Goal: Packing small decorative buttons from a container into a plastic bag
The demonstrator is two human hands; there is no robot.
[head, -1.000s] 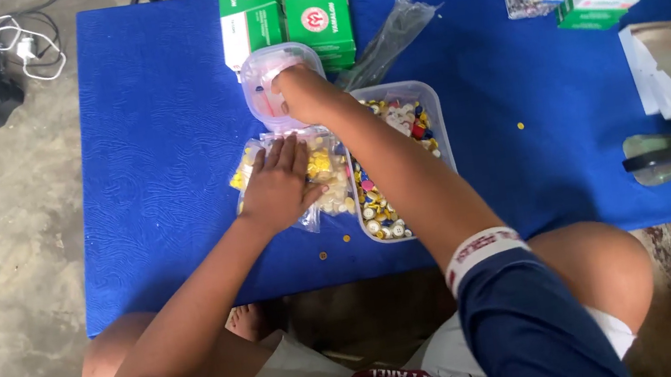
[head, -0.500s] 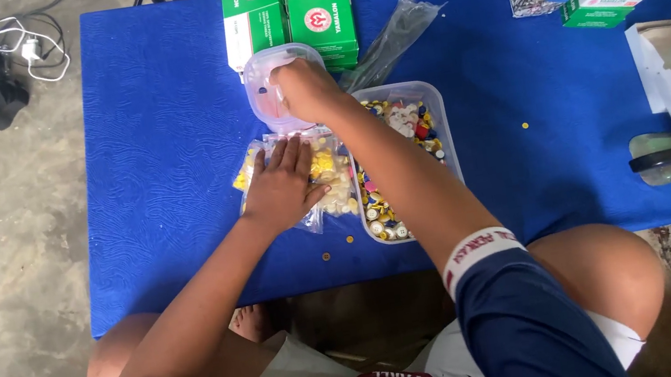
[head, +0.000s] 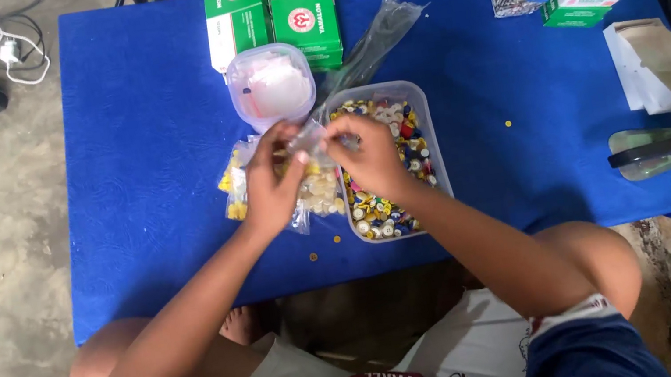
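Our left hand (head: 269, 191) has lifted off the packets; now both it and our right hand (head: 373, 156) pinch one small bag (head: 309, 141) above the tray (head: 422, 113).

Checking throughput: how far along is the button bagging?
Done: a few filled small bags lie under the hands. In hand: left hand and right hand hold a small clear bag between them. Left: the clear tray is full of loose buttons.

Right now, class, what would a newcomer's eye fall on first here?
The bright blue table, then both hands at its middle: the left hand and right hand pinch a small clear bag. Under the right hand sits a clear tub of mixed coloured buttons; green boxes line the far edge.
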